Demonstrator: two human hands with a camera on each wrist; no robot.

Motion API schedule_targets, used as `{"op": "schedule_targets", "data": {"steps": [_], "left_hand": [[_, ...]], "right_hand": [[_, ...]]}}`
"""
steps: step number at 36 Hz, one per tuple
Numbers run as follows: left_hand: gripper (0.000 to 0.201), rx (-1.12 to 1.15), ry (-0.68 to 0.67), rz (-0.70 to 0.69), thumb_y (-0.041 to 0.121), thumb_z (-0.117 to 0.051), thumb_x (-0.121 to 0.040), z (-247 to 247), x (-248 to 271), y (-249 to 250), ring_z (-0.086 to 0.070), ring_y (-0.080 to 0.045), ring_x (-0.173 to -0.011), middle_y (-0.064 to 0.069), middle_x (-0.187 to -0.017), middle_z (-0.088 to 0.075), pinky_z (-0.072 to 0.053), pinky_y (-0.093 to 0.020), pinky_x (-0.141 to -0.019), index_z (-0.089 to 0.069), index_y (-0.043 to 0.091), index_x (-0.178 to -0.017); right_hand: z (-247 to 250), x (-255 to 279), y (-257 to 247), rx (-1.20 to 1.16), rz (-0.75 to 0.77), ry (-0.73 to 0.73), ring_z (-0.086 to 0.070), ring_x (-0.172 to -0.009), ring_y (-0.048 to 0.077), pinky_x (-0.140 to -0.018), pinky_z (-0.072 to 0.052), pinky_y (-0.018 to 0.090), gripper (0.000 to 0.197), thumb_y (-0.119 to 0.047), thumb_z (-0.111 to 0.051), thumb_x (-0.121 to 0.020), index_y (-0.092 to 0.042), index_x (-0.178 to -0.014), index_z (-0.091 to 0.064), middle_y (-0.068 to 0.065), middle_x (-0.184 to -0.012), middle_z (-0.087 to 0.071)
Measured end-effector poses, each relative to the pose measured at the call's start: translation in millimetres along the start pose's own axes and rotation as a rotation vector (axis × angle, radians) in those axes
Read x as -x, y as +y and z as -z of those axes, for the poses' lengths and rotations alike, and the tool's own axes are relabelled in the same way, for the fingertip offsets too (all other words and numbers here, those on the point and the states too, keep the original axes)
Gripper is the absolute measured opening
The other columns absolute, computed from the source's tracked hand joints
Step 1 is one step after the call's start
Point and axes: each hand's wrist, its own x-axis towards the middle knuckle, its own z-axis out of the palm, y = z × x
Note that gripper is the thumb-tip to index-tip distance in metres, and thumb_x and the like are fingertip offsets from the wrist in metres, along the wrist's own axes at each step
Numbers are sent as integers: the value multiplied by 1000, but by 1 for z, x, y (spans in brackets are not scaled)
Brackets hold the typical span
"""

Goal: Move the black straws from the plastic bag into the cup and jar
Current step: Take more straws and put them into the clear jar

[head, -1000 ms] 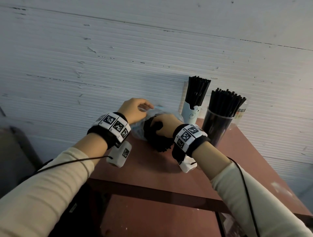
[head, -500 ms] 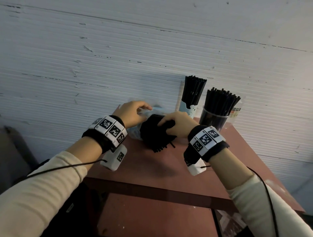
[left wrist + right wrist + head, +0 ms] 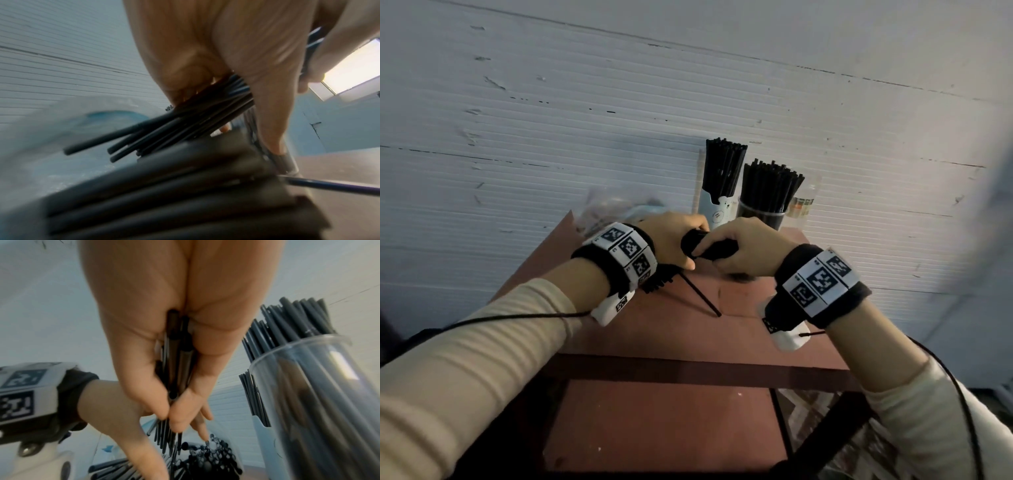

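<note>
Both hands, left hand (image 3: 671, 240) and right hand (image 3: 750, 250), clamp a bundle of black straws (image 3: 709, 247) above the counter (image 3: 739, 329); light, slippery, stiff, so probably best gripped mid-length.

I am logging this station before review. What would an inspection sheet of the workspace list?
Surface: reddish-brown table, scuffed.
Job's things: bundle of black straws held by both hands; white paper cup and clear jar full of straws; clear plastic bag at the back left.
Clutter: one loose black straw on the table.
Grippers: left hand and right hand grip the bundle.
Cables: black wrist cables.
Surroundings: white ribbed wall.
</note>
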Motion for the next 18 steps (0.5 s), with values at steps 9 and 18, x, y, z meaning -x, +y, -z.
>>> {"op": "schedule_targets", "data": {"steps": [9,18], "left_hand": [[12,-12,124,-10,18,-66,-86,-10,-2,-1,-63,-24,-85,-8,-88,-70,-35,-24,-71,-68,7,-92],[27,133,106,100,30,-60,-94,-6,3,-12,-52,-18,-76,2,-78,-58,-33,-29,-68,-48,27,-70]], "right_hand": [[-9,9,22,-174,32,133,-58,-84,-11,-79,-45,10,77,-15,-75,-77,-25,-144,-39,-16,-108,-58],[-18,-3,29,13,-264,-66,-59,-110,17,-97,-47,31,58,-45,-65,-86,-13,-132,-51,2,-122,-62]]}}
